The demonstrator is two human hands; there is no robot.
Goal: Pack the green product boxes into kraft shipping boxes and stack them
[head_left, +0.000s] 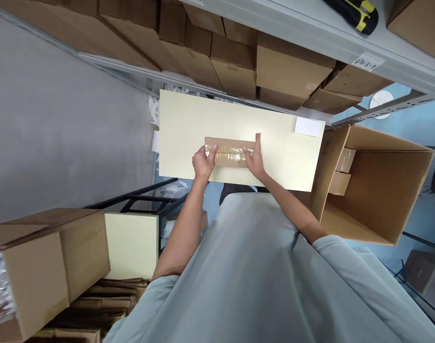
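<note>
A small, flat cardboard box [228, 161] with shiny clear tape along its top is between my two hands, over a cream-coloured table board [281, 157]. My left hand [203, 163] grips its left end, thumb on the top face. At the right end, my right hand [255, 159] clasps the box with the thumb on top and the fingers along the side. Whether the box rests on the board or is just above it, I cannot tell. A white paper slip [307, 126] lies at the board's right back corner.
A large open carton [385, 190] with small boxes [339, 183] inside stands to the right. Cartons [235, 62] line the shelf behind the board. Another carton [38, 271] and stacked flattened cardboard [96, 305] are at lower left. A black-and-yellow tool handle [360, 14] lies on the upper shelf.
</note>
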